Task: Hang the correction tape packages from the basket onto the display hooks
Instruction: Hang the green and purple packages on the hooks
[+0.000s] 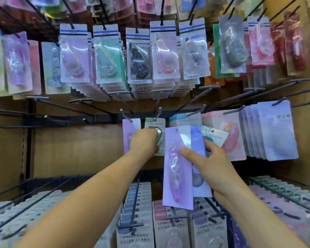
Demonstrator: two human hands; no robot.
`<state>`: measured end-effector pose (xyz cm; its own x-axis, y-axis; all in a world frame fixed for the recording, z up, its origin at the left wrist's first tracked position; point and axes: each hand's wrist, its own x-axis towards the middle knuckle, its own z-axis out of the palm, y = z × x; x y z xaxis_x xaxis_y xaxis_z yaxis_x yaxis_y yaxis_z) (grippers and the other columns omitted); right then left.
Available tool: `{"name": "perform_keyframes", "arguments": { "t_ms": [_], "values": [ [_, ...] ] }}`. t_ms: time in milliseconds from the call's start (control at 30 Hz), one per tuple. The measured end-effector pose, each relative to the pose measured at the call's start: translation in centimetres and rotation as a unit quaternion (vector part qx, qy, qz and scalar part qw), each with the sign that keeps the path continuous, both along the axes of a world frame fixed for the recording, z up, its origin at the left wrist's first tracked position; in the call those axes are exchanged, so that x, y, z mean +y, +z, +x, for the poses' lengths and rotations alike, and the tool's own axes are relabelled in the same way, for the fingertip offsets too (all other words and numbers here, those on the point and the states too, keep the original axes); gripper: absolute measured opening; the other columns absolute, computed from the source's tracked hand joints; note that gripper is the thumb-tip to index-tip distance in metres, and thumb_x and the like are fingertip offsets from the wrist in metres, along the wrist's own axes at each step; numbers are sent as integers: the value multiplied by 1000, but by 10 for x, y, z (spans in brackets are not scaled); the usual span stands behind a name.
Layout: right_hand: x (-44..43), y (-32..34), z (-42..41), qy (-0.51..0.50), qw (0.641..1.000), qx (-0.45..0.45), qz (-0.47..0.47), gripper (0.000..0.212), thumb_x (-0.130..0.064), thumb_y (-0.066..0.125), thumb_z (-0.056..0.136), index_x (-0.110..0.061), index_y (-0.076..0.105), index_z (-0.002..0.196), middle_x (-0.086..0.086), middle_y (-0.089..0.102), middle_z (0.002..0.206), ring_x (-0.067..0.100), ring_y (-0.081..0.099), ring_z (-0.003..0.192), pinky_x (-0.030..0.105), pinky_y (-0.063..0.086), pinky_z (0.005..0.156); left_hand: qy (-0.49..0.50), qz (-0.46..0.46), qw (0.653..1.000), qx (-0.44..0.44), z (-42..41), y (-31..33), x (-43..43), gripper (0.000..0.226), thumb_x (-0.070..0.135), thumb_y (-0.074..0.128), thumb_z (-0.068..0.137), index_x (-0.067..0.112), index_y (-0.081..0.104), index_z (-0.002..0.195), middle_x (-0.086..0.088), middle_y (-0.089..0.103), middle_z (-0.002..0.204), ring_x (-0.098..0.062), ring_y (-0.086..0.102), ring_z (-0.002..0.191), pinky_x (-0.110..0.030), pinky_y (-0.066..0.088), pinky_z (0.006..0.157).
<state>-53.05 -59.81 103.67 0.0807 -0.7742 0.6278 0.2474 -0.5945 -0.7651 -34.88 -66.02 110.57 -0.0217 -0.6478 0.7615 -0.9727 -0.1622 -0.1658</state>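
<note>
left hand (145,141) has its fingers curled round a green-topped correction tape pack (155,122) that's hanging on the middle hook (158,113). just left of that hook a purple pack (128,129) hangs on its own peg. right of the hook and a bit lower, the right hand (209,158) grips a fanned bunch of packs (177,167), long purple one in front. well above the hook there's a full row of tape packs (139,56).

A stationery shop: packaged goods (166,54) hang on display hooks (157,113).
</note>
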Motion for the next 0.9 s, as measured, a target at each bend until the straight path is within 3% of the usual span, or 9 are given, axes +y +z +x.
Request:
{"name": "perform_keyframes", "arguments": {
  "t_ms": [167,333,433,500,567,633,700,767,900],
  "values": [
    [-8,-3,-1,18,1000,-20,-3,13,-17,76,84,-19,72,96,5,77,92,30,73,91,50,59,85,55,41,997,-29,0,8,-31,18,10,56,90,14,64,105,-7,68,111,-29,65,102,-35,51,77],
    [-11,-5,-3,30,999,-26,-11,16,-18,76,84,-20,72,99,3,77,93,26,73,90,49,59,86,49,52,997,-11,-3,10,-25,19,7,55,91,9,62,109,-10,65,115,-32,63,104,-35,46,71],
    [-13,-7,-2,33,999,-34,-11,17,-20,76,84,-20,72,100,1,77,94,24,74,89,47,60,84,-41,1,994,99,-1,7,3,21,23,56,94,8,60,109,-11,69,106,-32,66,95,-32,47,71],
    [-12,-8,0,35,999,-39,-12,19,-21,76,82,-21,72,101,0,77,95,23,74,90,45,60,83,-197,2,937,290,-2,3,27,25,31,54,98,11,66,105,-6,73,90,-23,69,74,-31,56,69],
    [-11,-7,2,37,998,-42,-12,22,-22,77,81,-21,71,102,-1,77,97,23,73,91,43,60,81,-336,60,822,456,-10,-4,54,31,35,51,100,10,70,100,-4,72,79,-14,62,56,-27,54,56],
    [-8,-6,5,43,998,-46,-8,23,-21,77,80,-21,71,102,-1,77,97,22,73,91,40,61,79,-410,87,750,512,-17,-10,75,38,40,48,102,11,72,96,-2,71,75,-9,61,55,-24,50,52],
    [-6,-5,6,48,997,-52,-7,23,-18,77,81,-20,71,103,-1,77,97,21,74,91,37,61,76,-455,80,699,546,-20,-14,89,42,43,45,102,13,72,92,-2,72,74,-10,63,58,-24,51,52],
    [-2,-4,7,47,997,-52,-13,23,-17,77,81,-19,71,103,-2,77,96,20,74,90,36,61,75,-484,70,666,564,-21,-15,96,41,44,45,101,13,71,90,-2,71,72,-11,62,58,-23,52,52],
    [8,-3,8,17,999,-16,-45,22,-20,79,79,-24,71,99,-7,77,91,14,74,83,31,62,70,-494,62,667,554,-25,-19,105,16,25,61,95,13,69,91,1,71,70,-10,66,56,-23,52,48]
  ]
}}
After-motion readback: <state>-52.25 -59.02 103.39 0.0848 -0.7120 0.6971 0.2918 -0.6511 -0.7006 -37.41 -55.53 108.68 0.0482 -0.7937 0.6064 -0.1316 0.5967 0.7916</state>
